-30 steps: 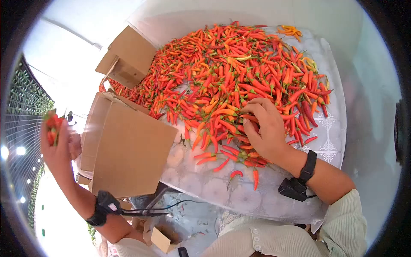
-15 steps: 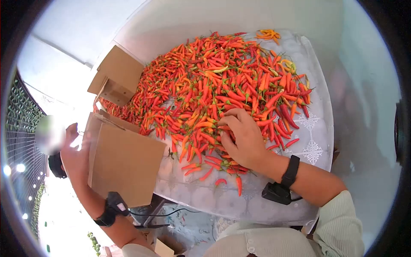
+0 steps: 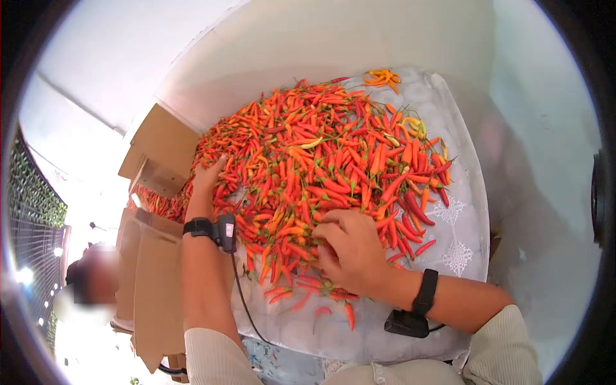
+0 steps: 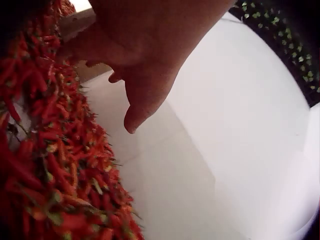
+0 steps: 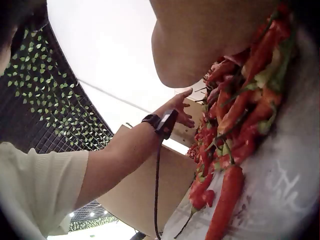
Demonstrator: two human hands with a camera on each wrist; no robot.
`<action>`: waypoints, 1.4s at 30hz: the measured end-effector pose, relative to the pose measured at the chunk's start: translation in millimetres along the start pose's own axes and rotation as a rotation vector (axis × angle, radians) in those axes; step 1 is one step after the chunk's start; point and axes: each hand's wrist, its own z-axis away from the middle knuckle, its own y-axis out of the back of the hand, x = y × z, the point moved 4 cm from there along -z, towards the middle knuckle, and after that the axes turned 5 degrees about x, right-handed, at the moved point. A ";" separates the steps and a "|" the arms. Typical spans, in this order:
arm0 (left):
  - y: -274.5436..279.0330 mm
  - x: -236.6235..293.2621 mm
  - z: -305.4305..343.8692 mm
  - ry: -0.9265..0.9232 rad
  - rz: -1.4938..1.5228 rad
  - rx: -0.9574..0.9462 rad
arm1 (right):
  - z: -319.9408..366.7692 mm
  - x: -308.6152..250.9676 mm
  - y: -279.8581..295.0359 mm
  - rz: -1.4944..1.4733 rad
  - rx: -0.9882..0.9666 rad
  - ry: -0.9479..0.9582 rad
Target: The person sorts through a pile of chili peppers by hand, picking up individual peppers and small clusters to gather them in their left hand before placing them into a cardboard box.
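Note:
A broad pile of red and orange chili peppers [image 3: 340, 154] covers much of a cloth-topped table [image 3: 475, 237]. My left hand [image 3: 206, 179] reaches over the pile's left side. In the left wrist view its thumb stands apart from the fingers, with nothing in the palm. My right hand [image 3: 356, 253] is at the near edge of the pile, fingers and thumb bent inward among the peppers. Whether they pinch a pepper I cannot tell. In the right wrist view that hand [image 5: 200, 45] hides the peppers behind it, and loose peppers [image 5: 226, 200] lie below it.
An open cardboard box [image 3: 157, 295] stands left of the table, beside my left forearm. Another cardboard flap [image 3: 157, 144] rises behind it. Yellow-orange peppers [image 3: 383, 79] lie apart at the far edge. A person [image 3: 90, 282] is at far left.
My left hand held chili peppers out beyond the box, passed over the box, and is now over the pile without them. My right hand stays at the pile's near edge; the head view has shifted.

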 end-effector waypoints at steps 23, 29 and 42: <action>-39.1 -39.1 -39.2 0.089 -0.361 0.023 | -11.2 2.8 -6.8 -0.058 -0.147 -0.081; -37.2 -38.7 -38.2 -0.057 -0.396 0.018 | -10.5 0.4 -6.1 -0.057 -0.084 -0.068; -47.6 6.0 29.4 -0.321 -0.309 -0.172 | -4.2 -0.9 -5.2 -0.058 -0.042 0.003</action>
